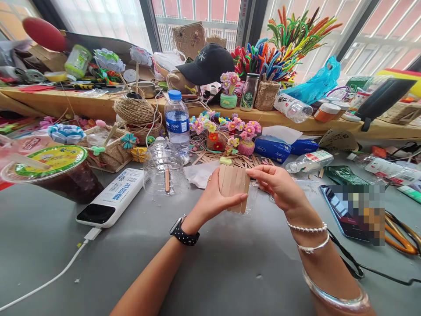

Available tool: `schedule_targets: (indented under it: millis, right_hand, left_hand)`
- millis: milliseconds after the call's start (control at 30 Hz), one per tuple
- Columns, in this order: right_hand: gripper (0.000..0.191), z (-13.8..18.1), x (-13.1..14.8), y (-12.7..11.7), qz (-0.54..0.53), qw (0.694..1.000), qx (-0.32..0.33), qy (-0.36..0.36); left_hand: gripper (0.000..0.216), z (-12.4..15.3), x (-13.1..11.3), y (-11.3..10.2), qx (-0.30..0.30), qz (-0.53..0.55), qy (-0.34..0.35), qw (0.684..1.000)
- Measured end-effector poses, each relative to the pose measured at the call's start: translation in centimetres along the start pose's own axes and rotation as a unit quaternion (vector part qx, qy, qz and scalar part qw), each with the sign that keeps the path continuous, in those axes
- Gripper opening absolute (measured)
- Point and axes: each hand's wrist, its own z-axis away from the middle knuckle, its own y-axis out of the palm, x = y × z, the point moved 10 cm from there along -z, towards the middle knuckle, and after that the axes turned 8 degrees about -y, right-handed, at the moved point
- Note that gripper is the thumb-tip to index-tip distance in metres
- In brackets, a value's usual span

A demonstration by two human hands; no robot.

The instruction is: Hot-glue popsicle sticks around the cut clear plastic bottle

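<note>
Several wooden craft sticks (234,186) lie side by side as a flat panel, held upright between both hands over the grey table (210,263). My left hand (213,199), with a black watch at the wrist, cups the panel from the left, its thumb across the lower front. My right hand (278,186), with bracelets on the wrist, pinches the panel's upper right edge with its fingertips. Just left of the hands stands a cut clear plastic bottle half (163,169) with one stick leaning on it.
A white power bank (112,199) with its cable lies to the left beside a sealed drink cup (55,169). A phone (353,208) and orange scissors (401,237) lie to the right. Behind are a water bottle (176,120), twine ball (134,109), loose sticks and pipe-cleaner flowers (241,131).
</note>
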Motion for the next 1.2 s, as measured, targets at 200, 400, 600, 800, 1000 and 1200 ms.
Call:
schedule_targets:
  millis: [200,400,600,800,1000,1200]
  right_hand:
    - [0.027,0.0,0.2,0.0,0.006,1.0,-0.011,-0.011]
    - [0.026,0.0,0.3,0.0,0.014,0.999,-0.019,-0.039]
    - [0.031,0.1,1.6,-0.4,0.101,0.984,-0.06,-0.137]
    - [0.067,1.9,4.7,0.0,0.278,0.915,-0.022,-0.29]
    - [0.091,4.3,5.8,3.1,0.454,0.799,0.084,-0.384]
    - [0.091,4.7,5.4,4.0,0.498,0.77,0.083,-0.391]
  left_hand:
    - [0.072,-0.1,0.2,-0.1,-0.002,-0.008,-0.004,1.0]
    - [0.074,-0.2,0.6,-0.3,-0.008,-0.009,-0.017,1.0]
    - [0.077,-0.4,1.4,-0.6,-0.018,0.003,-0.034,0.999]
    - [0.079,-0.4,1.4,-0.7,-0.021,0.018,-0.038,0.999]
    - [0.077,-0.4,1.2,-0.7,-0.019,0.026,-0.031,0.999]
    - [0.076,-0.5,1.1,-0.7,-0.019,0.022,-0.027,0.999]
